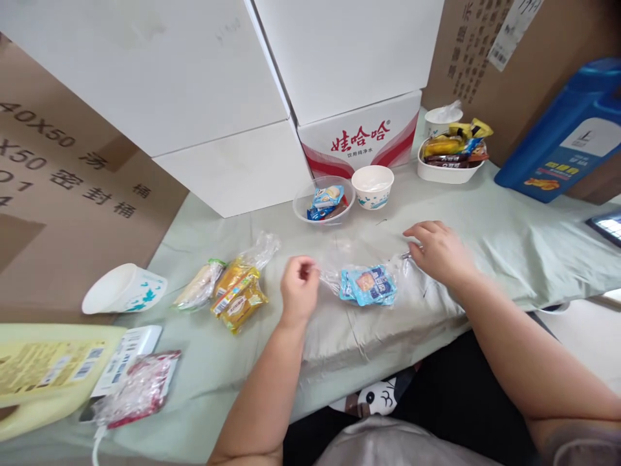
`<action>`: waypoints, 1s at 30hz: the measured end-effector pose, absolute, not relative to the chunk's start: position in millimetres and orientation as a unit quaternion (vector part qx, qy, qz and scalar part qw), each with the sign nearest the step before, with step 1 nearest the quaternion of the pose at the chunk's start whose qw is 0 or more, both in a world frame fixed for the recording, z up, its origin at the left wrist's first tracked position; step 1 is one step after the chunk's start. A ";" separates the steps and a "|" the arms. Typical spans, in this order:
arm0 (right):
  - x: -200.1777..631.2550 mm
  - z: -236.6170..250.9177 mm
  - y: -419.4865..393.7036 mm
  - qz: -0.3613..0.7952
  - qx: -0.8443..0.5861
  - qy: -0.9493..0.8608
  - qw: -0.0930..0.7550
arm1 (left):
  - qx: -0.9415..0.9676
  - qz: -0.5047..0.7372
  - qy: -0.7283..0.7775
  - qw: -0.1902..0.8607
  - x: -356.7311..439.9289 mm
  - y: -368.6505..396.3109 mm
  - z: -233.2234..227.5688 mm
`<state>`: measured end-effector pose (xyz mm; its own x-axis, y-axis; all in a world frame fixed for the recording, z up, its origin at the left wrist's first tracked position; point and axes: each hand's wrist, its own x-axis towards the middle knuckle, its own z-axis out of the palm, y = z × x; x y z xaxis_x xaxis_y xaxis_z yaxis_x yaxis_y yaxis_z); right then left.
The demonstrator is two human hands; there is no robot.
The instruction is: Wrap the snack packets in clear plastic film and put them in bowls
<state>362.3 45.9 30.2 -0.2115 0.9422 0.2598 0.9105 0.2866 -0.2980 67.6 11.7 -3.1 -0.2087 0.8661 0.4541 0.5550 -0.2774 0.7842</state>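
My left hand [299, 290] is closed in a pinch on the gathered end of a clear plastic bag [332, 279]. Inside the bag lie blue snack packets [369, 285], flat on the cloth. To the right of the bag is my right hand [440, 254], its fingers apart and its thumb close to a small dark, thin piece [406, 255] at the bag's edge; whether they touch I cannot tell. Left of my left hand rest a bag of yellow snack packets [240, 291] and a clear-wrapped pale snack [200, 285].
Behind my hands stand a clear bowl [295, 206] with packets, a paper cup [372, 194] and a white tub [449, 172] of snacks. White boxes [233, 175] rise at the back. A tipped paper cup [145, 291] lies left; a blue bottle [557, 142] stands right.
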 end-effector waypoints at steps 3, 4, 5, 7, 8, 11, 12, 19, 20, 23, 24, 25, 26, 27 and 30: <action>347.5 36.3 37.1 0.149 -0.548 -0.781 0.259 | 0.485 0.667 0.566 0.007 52.5 16.0 3.8; 345.5 39.5 34.5 0.178 -0.549 -0.778 0.248 | 0.483 0.693 0.534 -0.033 50.6 14.7 7.0; 344.7 42.7 32.1 0.201 -0.550 -0.780 0.222 | 0.503 0.702 0.501 -0.057 50.7 12.2 9.9; 345.3 47.8 28.9 0.221 -0.534 -0.804 0.143 | 0.598 0.665 0.444 -0.047 56.0 5.1 14.1; 345.9 48.9 28.1 0.225 -0.515 -0.821 0.100 | 0.663 0.618 0.423 -0.019 60.4 1.6 15.1; 345.7 43.7 29.5 0.208 -0.471 -0.855 0.058 | 0.809 0.431 0.395 0.057 73.3 -2.5 13.0; 344.8 39.5 30.9 0.190 -0.469 -0.858 0.083 | 0.827 0.380 0.409 0.062 76.1 -1.4 11.0; 337.9 24.0 35.1 0.182 -0.459 -0.854 0.165 | 0.824 0.284 0.477 0.115 71.1 8.7 8.6; 338.4 27.5 33.8 0.200 -0.467 -0.847 0.155 | 0.821 0.300 0.459 0.158 68.7 6.8 13.3; 343.9 43.8 28.5 0.259 -0.484 -0.827 0.119 | 0.804 0.249 0.354 0.408 59.2 -2.8 32.3; 347.0 49.7 26.4 0.284 -0.472 -0.829 0.097 | 0.787 0.187 0.298 0.507 55.6 -6.2 38.5; 350.3 55.1 24.3 0.310 -0.452 -0.834 0.069 | 0.762 0.121 0.241 0.589 52.6 -9.0 44.0; 353.6 59.7 22.1 0.333 -0.426 -0.840 0.038 | 0.736 0.073 0.193 0.644 50.5 -10.9 48.2; 356.4 63.4 19.8 0.347 -0.400 -0.848 0.010 | 0.720 0.068 0.173 0.668 49.7 -11.8 51.1; 359.6 67.2 14.8 0.331 -0.357 -0.873 -0.012 | 0.742 0.251 0.293 0.548 57.6 -8.5 52.0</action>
<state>359.6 14.8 67.2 -0.7448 0.6154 -0.2580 0.6317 0.5256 -0.5699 57.6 -8.5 52.0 0.7026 0.7098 0.0505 0.1605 -0.2272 0.9605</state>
